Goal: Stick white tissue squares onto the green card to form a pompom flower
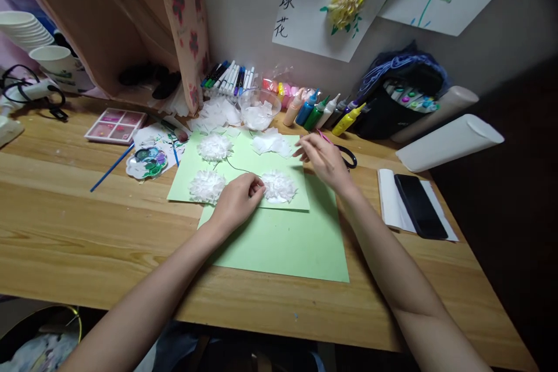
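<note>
My left hand (239, 199) rests on the light green paper (244, 154), fingers curled, with thumb and fingertips pinched at the left edge of a white paper flower (280, 186). Two more ruffled paper flowers, one at upper left (215, 147) and one at lower left (207, 186), lie on the same sheet. Thin dark lines run between the flowers. My right hand (321, 160) hovers at the sheet's right edge, fingers loosely bent and apart, with nothing visible in them. Just left of its fingertips lie loose white paper pieces (272, 143).
Another green sheet (279, 244) lies underneath. Behind stand a clear bowl (260, 109) of paper pieces, paint bottles (320, 113) and markers (231, 78). Black-handled scissors (349, 157) lie beyond my right hand. At right are a phone (421, 206) and white roll (451, 142); at left, a paint palette (147, 163).
</note>
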Tool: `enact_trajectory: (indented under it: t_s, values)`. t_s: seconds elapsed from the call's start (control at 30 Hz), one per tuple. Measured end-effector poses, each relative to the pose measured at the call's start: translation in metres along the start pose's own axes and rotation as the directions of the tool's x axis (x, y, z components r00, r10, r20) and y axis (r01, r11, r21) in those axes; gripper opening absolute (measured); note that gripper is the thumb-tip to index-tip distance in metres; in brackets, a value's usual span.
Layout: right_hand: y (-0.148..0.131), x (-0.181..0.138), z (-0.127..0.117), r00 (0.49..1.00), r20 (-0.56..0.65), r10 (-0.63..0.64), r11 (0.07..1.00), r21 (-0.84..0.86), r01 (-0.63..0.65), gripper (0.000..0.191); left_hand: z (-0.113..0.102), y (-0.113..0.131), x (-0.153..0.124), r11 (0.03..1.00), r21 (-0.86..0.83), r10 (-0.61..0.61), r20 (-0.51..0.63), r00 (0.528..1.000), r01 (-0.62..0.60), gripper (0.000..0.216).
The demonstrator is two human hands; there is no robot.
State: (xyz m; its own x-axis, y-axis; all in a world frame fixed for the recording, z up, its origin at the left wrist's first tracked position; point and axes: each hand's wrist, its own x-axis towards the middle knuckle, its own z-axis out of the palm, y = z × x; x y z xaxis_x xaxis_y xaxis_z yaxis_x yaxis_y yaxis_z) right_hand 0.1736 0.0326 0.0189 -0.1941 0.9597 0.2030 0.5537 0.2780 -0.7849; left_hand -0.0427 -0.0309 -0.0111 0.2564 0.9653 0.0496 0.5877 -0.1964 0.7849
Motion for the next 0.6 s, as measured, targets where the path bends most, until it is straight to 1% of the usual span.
enact_trajectory:
  t_s: [0.07, 0.1, 0.13, 0.23, 0.33, 0.4, 0.5, 0.53, 0.6]
  values:
    - [0.017, 0.005, 0.006, 0.997, 0.007, -0.079, 0.985, -0.154, 0.079, 0.020, -0.002, 0.002, -0.001, 1.000, -0.020, -0.020, -0.029, 0.999, 0.020, 0.011]
    - [0.023, 0.006, 0.011, 0.995, 0.012, -0.096, 0.977, -0.189, 0.097, 0.015, -0.003, 0.004, -0.001, 0.999, -0.026, -0.029, -0.049, 0.998, 0.028, 0.012]
    - [0.029, 0.007, 0.015, 0.992, 0.021, -0.126, 0.971, -0.201, 0.127, 0.011, -0.004, 0.005, -0.001, 0.999, -0.032, -0.037, -0.066, 0.997, 0.035, 0.013]
    - [0.038, 0.012, 0.027, 0.985, 0.019, -0.172, 0.966, -0.190, 0.173, 0.011, -0.006, 0.010, -0.002, 0.998, -0.047, -0.047, -0.106, 0.993, 0.042, 0.015]
    - [0.039, 0.021, 0.036, 0.972, 0.002, -0.234, 0.952, -0.203, 0.230, 0.009, -0.007, 0.012, -0.003, 0.998, -0.058, -0.043, -0.124, 0.991, 0.036, 0.014]
    - [0.039, 0.028, 0.040, 0.964, 0.020, -0.267, 0.932, -0.251, 0.263, 0.007, -0.007, 0.012, -0.003, 0.998, -0.061, -0.037, -0.130, 0.991, 0.030, 0.014]
    - [0.039, 0.034, 0.044, 0.961, 0.033, -0.273, 0.906, -0.327, 0.269, 0.011, -0.007, 0.011, -0.002, 0.998, -0.057, -0.030, -0.138, 0.990, 0.022, 0.013]
    - [0.038, 0.035, 0.045, 0.963, 0.010, -0.269, 0.910, -0.325, 0.258, 0.011, -0.008, 0.010, -0.002, 0.998, -0.055, -0.030, -0.141, 0.989, 0.023, 0.013]
    - [0.037, 0.034, 0.043, 0.967, -0.077, -0.244, 0.941, -0.261, 0.217, 0.009, -0.008, 0.010, -0.002, 0.998, -0.053, -0.034, -0.145, 0.989, 0.027, 0.012]
